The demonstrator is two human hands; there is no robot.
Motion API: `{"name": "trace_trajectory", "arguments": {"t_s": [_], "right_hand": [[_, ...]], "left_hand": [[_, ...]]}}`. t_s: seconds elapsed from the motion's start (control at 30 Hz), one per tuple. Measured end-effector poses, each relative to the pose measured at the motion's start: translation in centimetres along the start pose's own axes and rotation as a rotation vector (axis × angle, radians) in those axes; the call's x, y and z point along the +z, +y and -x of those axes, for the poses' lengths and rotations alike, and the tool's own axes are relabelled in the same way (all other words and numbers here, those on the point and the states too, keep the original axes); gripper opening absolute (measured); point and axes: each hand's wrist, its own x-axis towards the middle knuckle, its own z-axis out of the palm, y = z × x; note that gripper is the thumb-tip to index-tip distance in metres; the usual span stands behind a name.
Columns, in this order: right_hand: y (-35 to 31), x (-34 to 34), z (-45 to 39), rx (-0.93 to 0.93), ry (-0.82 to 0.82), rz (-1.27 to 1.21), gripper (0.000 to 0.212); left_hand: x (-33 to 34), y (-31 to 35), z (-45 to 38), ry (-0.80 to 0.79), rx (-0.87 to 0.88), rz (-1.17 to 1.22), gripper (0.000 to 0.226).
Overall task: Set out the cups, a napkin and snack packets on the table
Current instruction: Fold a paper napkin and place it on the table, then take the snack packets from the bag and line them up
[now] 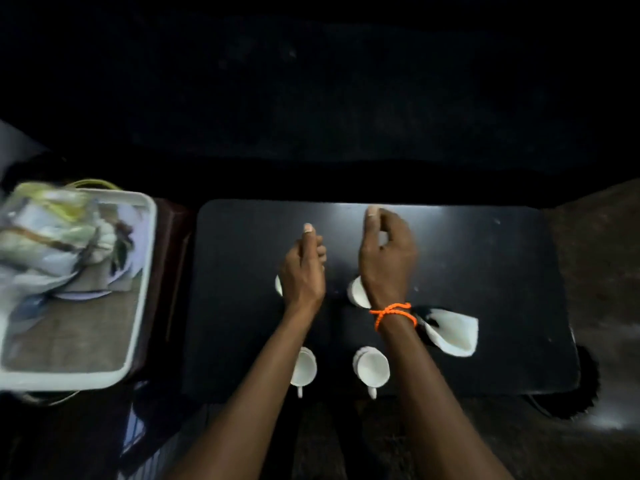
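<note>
Four white cups sit in a square on the dark worktop [485, 271]: near left cup [304, 367], near right cup [372, 367], far left cup [278, 285] and far right cup [358, 292] half hidden under your wrists, I think so each seat gets one. The white napkin [453, 332] lies just right of them, and the snack packets [52, 237] wait on the tray [138, 306] at the left. Your left hand [303, 268] and right hand [388, 261] hang over the far cups with fingers loosely curled and each grip holding nothing.
</note>
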Motion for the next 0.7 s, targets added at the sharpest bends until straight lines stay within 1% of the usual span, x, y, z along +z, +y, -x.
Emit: {"name": "trace_trajectory", "arguments": {"t_s": [0.1,0.23,0.3,0.37,0.43,0.53,0.6,0.7], "right_hand": [[-3.9,7.2,3.2,-0.057,-0.219,-0.053,0.026],[-7.9,15.6,8.2,-0.107,-0.478,-0.065,0.025],[-9.8,19.2,10.7,-0.148,-0.605,-0.065,0.025],[-12.0,22.3,13.2,-0.215,-0.727,-0.059,0.026],[-14.6,24.7,15.6,-0.290,-0.860,-0.045,0.032],[-18.1,28.1,18.2,-0.455,-1.009,-0.040,0.038],[-20.0,30.2,19.1,-0.576,-1.087,0.042,0.048],[-21.2,32.7,19.9,-0.738,-1.158,0.227,0.065]], "left_hand": [[-6.6,1.4,-2.6,0.132,0.050,-0.002,0.054],[-16.4,1.8,-6.3,0.270,0.081,0.000,0.064],[-21.5,1.6,-8.1,0.352,0.091,-0.024,0.060],[-26.4,1.3,-9.5,0.436,0.088,-0.024,0.051],[-30.8,1.1,-10.2,0.529,0.102,-0.035,0.049],[-36.2,0.7,-11.5,0.726,0.140,-0.167,0.042],[-38.8,0.8,-12.5,0.839,0.135,-0.233,0.038],[-41.7,1.3,-14.3,0.913,0.131,-0.316,0.041]]}}
